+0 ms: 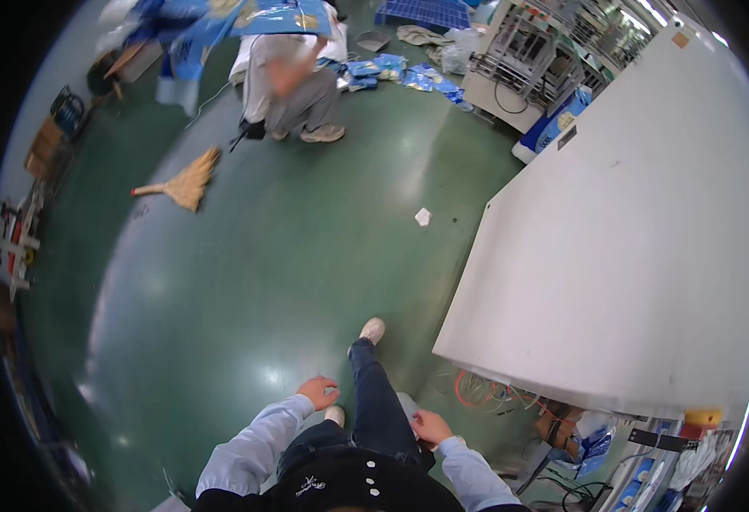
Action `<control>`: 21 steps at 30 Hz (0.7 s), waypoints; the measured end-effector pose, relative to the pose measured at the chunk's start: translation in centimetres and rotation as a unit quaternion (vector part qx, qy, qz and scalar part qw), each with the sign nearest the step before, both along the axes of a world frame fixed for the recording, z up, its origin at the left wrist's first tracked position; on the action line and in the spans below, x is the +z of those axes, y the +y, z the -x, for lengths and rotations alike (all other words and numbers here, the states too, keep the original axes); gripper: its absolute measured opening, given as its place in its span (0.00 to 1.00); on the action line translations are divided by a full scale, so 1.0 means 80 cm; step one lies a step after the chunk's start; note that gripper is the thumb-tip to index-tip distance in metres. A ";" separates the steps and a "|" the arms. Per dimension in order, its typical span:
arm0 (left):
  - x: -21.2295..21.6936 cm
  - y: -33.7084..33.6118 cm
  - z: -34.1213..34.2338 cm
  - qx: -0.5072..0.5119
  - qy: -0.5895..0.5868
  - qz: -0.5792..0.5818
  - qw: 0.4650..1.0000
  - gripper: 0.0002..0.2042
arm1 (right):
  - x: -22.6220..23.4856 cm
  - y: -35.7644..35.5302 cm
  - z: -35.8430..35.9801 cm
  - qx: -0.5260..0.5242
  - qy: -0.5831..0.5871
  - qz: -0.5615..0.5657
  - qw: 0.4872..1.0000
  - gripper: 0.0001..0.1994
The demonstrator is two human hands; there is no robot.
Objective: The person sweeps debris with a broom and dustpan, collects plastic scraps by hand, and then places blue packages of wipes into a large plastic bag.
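Empty hands [319, 392] [430, 426] above glossy green floor [246, 282]

Both arms in light blue sleeves hang down; the left hand [319, 392] and right hand [431, 426] are loosely curled, holding nothing.

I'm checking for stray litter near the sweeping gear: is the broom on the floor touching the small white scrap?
Apart. The head view shows the broom lying far left of the white scrap, with bare green floor between them.
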State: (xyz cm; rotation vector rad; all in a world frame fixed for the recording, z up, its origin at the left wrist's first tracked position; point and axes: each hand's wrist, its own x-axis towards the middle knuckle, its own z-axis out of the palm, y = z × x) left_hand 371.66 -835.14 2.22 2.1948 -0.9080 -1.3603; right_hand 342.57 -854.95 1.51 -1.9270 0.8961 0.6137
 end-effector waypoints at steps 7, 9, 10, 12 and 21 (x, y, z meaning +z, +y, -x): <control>0.024 -0.222 -0.139 -0.140 -0.054 0.107 0.983 0.17 | 0.018 -0.210 -0.193 -0.057 -0.068 0.082 0.993 0.17; 0.057 -0.282 -0.180 -0.114 -0.021 0.049 0.992 0.16 | 0.033 -0.277 -0.232 -0.088 -0.086 0.077 0.989 0.16; 0.069 -0.309 -0.202 -0.099 -0.005 0.019 0.995 0.16 | 0.040 -0.308 -0.246 -0.079 -0.072 0.068 0.992 0.16; 0.060 -0.339 -0.251 -0.103 -0.025 0.014 0.994 0.16 | 0.045 -0.376 -0.292 -0.055 -0.056 0.054 0.995 0.16; -0.023 -0.574 -0.483 -0.113 -0.099 -0.121 0.981 0.22 | 0.013 -0.715 -0.446 -0.038 -0.017 0.121 0.992 0.17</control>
